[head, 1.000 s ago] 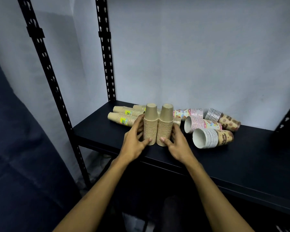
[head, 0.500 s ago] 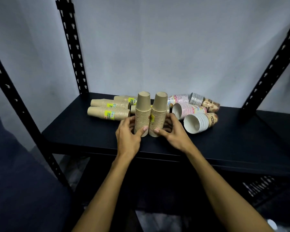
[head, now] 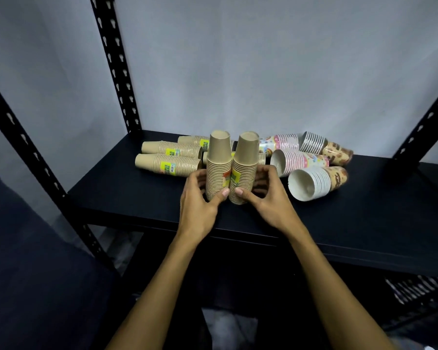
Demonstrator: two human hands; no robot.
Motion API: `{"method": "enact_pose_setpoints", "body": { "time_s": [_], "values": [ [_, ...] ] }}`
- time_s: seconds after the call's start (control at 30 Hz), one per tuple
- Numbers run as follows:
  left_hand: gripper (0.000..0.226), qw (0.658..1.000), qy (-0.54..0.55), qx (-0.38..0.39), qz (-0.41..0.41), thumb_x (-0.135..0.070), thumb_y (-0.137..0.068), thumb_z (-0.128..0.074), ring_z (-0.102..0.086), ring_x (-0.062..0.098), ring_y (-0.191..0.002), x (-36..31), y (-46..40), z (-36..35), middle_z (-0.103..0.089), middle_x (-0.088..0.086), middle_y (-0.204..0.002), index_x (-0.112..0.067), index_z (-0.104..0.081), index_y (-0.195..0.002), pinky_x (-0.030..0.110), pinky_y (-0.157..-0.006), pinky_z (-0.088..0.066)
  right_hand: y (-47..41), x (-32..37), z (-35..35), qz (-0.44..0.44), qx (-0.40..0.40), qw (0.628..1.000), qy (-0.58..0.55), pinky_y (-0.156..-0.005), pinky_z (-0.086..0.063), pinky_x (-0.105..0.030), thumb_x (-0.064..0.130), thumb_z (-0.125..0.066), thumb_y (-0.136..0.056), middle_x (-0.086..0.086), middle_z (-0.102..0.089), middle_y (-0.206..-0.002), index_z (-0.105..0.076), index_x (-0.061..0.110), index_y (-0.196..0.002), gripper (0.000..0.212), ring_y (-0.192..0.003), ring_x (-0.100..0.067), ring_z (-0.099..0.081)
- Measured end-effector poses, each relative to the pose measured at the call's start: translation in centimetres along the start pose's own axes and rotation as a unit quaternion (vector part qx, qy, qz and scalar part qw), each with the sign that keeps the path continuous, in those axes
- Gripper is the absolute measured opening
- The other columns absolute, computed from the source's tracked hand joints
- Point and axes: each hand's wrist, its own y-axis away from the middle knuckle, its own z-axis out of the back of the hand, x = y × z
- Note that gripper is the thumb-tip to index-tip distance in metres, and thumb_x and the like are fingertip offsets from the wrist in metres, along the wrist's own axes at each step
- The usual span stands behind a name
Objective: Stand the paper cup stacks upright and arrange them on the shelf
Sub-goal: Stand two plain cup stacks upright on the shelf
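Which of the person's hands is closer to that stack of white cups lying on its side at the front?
Right. The right hand sits just left of the white cup stack, gripping an upright brown stack. The left hand is farther left, beyond both upright stacks.

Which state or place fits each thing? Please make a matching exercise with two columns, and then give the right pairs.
Things
1. left hand
2. right hand
3. white-rimmed stack
4. kraft stack with yellow label

States
A. lies on its side, left of the upright stacks
B. holds the right upright stack
C. lies on its side, open mouth toward the camera
D. holds the left upright stack

Pairs: 1-D, 2-B, 3-C, 4-A
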Motion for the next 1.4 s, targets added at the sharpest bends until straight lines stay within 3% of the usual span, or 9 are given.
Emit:
{"method": "enact_pose_setpoints", "body": {
  "time_s": [0.2,0.33,0.53,0.7,0.87,1.0,1.13,1.3,1.4],
  "values": [
    [0.053,1.000,-0.027,0.002,-0.008,-0.016,-0.087,-0.075,-0.062,0.008,-0.116,0.2,0.0,-0.2,-0.064,-0.005,-0.125,-0.016,-0.050,-0.134,0.040,-0.104,-0.050,-0.1,-0.5,0.2,0.002,0.037,0.999,-0.012,-0.099,-0.053,-0.050,0.037,-0.075,-0.084,0.001,-0.068,-0.123,-0.051,0.021,-0.128,0.053,-0.112,-0.017,-0.067],
    [0.066,0.999,0.002,0.035,0.009,-0.015,-0.088,-0.075,-0.057,0.005,-0.125,0.1,0.2,0.5,-0.059,-0.009,-0.135,-0.016,-0.044,-0.145,0.031,-0.108,-0.046,0.0,-0.4,0.5,0.006,0.055,0.998,-0.032,-0.103,-0.052,-0.048,0.020,-0.074,-0.090,0.000,-0.068,-0.125,-0.052,0.015,-0.132,0.048,-0.115,-0.016,-0.066],
    [0.065,0.998,0.045,0.021,0.028,-0.011,-0.077,-0.084,-0.059,0.002,-0.118,-0.4,0.0,0.7,-0.061,-0.002,-0.131,-0.018,-0.049,-0.131,0.017,-0.098,-0.048,0.3,0.1,0.3,0.017,0.028,0.999,0.001,-0.099,-0.053,-0.041,0.035,-0.082,-0.081,0.006,-0.066,-0.122,-0.049,0.021,-0.130,0.061,-0.108,-0.012,-0.065],
    [0.052,0.999,0.027,0.026,0.030,-0.005,-0.085,-0.075,-0.061,0.001,-0.113,-0.3,0.0,0.8,-0.063,-0.005,-0.122,-0.013,-0.051,-0.131,0.027,-0.104,-0.050,0.3,-0.3,0.5,0.018,0.043,0.999,0.014,-0.101,-0.052,-0.048,0.031,-0.076,-0.086,0.005,-0.068,-0.123,-0.052,0.019,-0.131,0.052,-0.112,-0.015,-0.066],
    [0.062,0.993,0.075,0.071,0.050,0.002,-0.087,-0.072,-0.056,0.014,-0.128,0.0,-0.2,1.7,-0.059,0.005,-0.136,-0.012,-0.046,-0.141,0.035,-0.113,-0.043,0.3,-0.1,0.8,0.011,0.064,0.998,0.002,-0.105,-0.050,-0.045,0.014,-0.072,-0.091,0.000,-0.070,-0.124,-0.053,0.012,-0.137,0.050,-0.116,-0.016,-0.065],
    [0.075,0.989,0.119,0.067,0.054,-0.002,-0.075,-0.084,-0.055,0.013,-0.130,-0.1,-0.3,2.1,-0.059,0.002,-0.138,-0.015,-0.047,-0.139,0.032,-0.112,-0.041,0.3,0.3,0.8,0.015,0.056,0.998,0.001,-0.103,-0.050,-0.042,0.026,-0.079,-0.085,0.003,-0.068,-0.126,-0.050,0.017,-0.141,0.064,-0.116,-0.013,-0.064],
    [0.072,0.993,0.095,0.031,0.056,-0.007,-0.072,-0.087,-0.061,0.010,-0.118,-0.6,-0.2,1.6,-0.063,0.005,-0.129,-0.008,-0.051,-0.134,0.026,-0.101,-0.051,0.4,0.6,0.4,0.029,0.023,0.999,0.006,-0.096,-0.053,-0.039,0.035,-0.086,-0.076,0.003,-0.065,-0.123,-0.048,0.021,-0.135,0.073,-0.109,-0.013,-0.063],
    [0.064,0.999,0.035,0.014,0.032,-0.008,-0.080,-0.081,-0.063,0.013,-0.119,-0.8,0.2,1.5,-0.066,0.006,-0.128,-0.006,-0.052,-0.137,0.033,-0.104,-0.050,0.2,0.4,-0.1,0.051,0.051,0.996,0.052,-0.094,-0.054,-0.042,0.026,-0.082,-0.081,0.007,-0.069,-0.119,-0.051,0.020,-0.134,0.061,-0.104,-0.009,-0.065],
    [0.058,1.000,0.009,0.026,0.015,-0.005,-0.085,-0.075,-0.062,0.005,-0.118,-0.6,0.6,2.6,-0.066,-0.001,-0.126,-0.011,-0.053,-0.138,0.032,-0.106,-0.049,0.1,0.5,-0.5,0.047,0.090,0.994,0.047,-0.098,-0.054,-0.046,0.024,-0.077,-0.085,0.003,-0.068,-0.124,-0.045,0.019,-0.141,0.064,-0.113,-0.012,-0.065]
  ]
}}
